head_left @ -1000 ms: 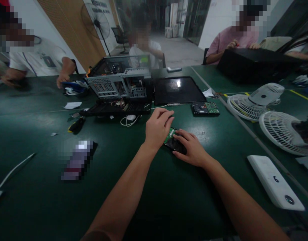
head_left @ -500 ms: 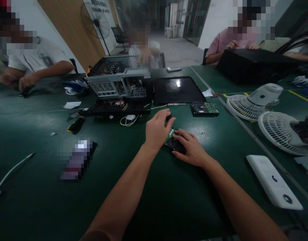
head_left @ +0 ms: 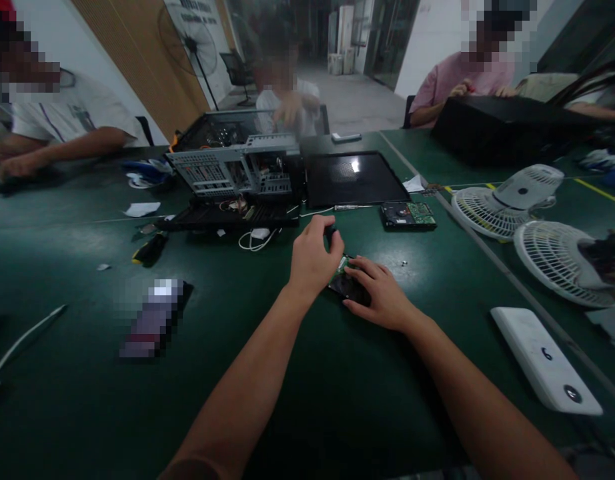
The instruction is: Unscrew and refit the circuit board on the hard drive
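A hard drive (head_left: 343,283) with a green circuit board showing lies on the green table (head_left: 297,400) in front of me. My right hand (head_left: 380,297) lies over it, fingers curved down on its top and edge, holding it in place. My left hand (head_left: 312,260) sits just left of the drive. Its fingers are curled round a small dark handle (head_left: 330,231) that sticks up above the drive's far end. What is under that handle is hidden by my fingers.
An open computer case (head_left: 237,167), a black side panel (head_left: 355,179) and a second hard drive (head_left: 407,215) lie beyond. Two white fans (head_left: 512,197) and a white device (head_left: 545,360) lie to the right. A yellow-black tool (head_left: 150,248) lies left. Other people sit round the table.
My left hand went from fingers stretched over the drive to fingers curled round the dark handle. My right hand stayed on the drive. The person at far left drew their hands back.
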Demonstrator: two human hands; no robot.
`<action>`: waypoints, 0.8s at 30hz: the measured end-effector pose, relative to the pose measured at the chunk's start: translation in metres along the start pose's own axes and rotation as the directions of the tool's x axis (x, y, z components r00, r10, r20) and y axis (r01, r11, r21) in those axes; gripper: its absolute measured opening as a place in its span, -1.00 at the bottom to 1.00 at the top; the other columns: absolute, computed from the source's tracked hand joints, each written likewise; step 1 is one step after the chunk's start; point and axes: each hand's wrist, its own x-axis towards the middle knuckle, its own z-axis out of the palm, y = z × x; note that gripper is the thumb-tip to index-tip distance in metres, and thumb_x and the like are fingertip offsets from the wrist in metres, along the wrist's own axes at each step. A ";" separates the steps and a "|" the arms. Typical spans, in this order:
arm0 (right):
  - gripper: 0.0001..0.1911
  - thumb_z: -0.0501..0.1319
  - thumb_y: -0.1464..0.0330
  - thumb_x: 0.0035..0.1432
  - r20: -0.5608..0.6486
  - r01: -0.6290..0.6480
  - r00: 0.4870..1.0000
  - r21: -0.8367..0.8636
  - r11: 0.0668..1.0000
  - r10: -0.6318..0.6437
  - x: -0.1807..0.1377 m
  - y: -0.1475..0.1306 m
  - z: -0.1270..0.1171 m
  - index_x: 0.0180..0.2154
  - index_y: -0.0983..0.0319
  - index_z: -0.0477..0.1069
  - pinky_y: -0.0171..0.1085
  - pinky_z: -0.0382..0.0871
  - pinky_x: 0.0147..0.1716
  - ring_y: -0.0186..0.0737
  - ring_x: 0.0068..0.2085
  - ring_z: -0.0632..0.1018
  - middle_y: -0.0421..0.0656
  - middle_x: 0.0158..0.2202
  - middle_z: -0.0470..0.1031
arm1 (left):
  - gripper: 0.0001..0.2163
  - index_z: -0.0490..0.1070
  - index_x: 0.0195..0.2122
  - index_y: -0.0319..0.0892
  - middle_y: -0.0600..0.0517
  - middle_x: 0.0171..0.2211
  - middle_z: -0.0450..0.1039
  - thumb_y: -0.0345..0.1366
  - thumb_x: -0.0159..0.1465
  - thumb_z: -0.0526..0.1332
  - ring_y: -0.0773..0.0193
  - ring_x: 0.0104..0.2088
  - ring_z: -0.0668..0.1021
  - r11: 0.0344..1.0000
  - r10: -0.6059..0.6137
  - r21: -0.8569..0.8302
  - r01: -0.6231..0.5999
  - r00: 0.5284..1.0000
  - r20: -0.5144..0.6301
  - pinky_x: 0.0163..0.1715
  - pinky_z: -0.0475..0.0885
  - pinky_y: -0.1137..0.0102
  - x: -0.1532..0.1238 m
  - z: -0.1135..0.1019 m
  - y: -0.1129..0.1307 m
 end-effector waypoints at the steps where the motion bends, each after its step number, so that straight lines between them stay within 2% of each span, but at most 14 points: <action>1: -0.28 0.34 0.10 0.24 -0.002 0.001 1.000 0.000 1.000 -0.001 0.000 0.000 0.000 0.35 0.17 0.32 0.27 0.19 0.36 0.26 0.47 0.25 0.12 0.42 0.29 | -0.78 0.40 0.01 -0.10 -0.04 -0.07 0.59 -0.46 0.37 0.27 0.13 -0.07 0.65 1.000 0.006 0.025 -0.006 1.000 0.002 0.01 0.58 0.17 0.000 0.000 0.000; 6: -0.27 0.34 0.09 0.24 -0.001 0.000 1.000 -0.004 1.000 0.000 0.000 0.001 0.002 0.35 0.19 0.32 0.28 0.19 0.35 0.27 0.47 0.24 0.13 0.43 0.29 | -0.87 0.48 -0.07 -0.10 -0.03 -0.11 0.54 -0.31 0.39 0.35 0.10 -0.05 0.58 0.993 0.074 0.096 -0.072 0.997 -0.021 0.00 0.54 0.18 0.002 -0.001 -0.002; 10: -0.28 0.34 0.09 0.24 -0.006 0.001 1.000 -0.005 1.000 -0.001 -0.001 0.001 0.002 0.35 0.17 0.33 0.28 0.19 0.35 0.27 0.47 0.24 0.12 0.42 0.29 | -0.86 0.55 -0.03 -0.10 -0.06 -0.08 0.49 -0.34 0.41 0.32 0.11 -0.05 0.56 0.986 0.096 0.143 -0.087 0.994 -0.058 0.04 0.52 0.16 0.002 -0.003 -0.003; 15: -0.28 0.34 0.09 0.25 -0.007 0.003 1.000 -0.002 1.000 -0.003 -0.001 0.002 0.002 0.36 0.15 0.31 0.28 0.19 0.35 0.27 0.47 0.23 0.11 0.42 0.30 | -0.78 0.56 0.06 -0.11 -0.06 -0.06 0.56 -0.43 0.45 0.22 0.14 -0.02 0.60 0.987 0.113 0.117 -0.108 0.993 -0.031 0.08 0.53 0.18 0.003 -0.004 -0.001; 21: -0.28 0.34 0.10 0.23 -0.004 -0.003 1.000 -0.005 1.000 0.003 0.000 0.001 0.002 0.34 0.17 0.33 0.27 0.20 0.35 0.26 0.47 0.24 0.12 0.43 0.29 | -0.88 0.61 -0.06 -0.11 -0.05 -0.06 0.60 -0.37 0.42 0.32 0.18 -0.04 0.65 0.990 0.120 0.082 -0.111 0.986 -0.118 0.06 0.59 0.21 0.002 -0.002 -0.002; 24: -0.29 0.35 0.10 0.23 0.003 -0.006 1.000 -0.012 1.000 0.007 0.000 0.000 0.001 0.33 0.19 0.34 0.26 0.21 0.35 0.25 0.47 0.25 0.13 0.43 0.29 | -0.86 0.62 -0.04 -0.11 -0.04 -0.07 0.64 -0.40 0.42 0.31 0.19 -0.04 0.67 0.988 0.134 0.086 -0.125 0.984 -0.118 0.08 0.60 0.21 0.002 -0.002 -0.004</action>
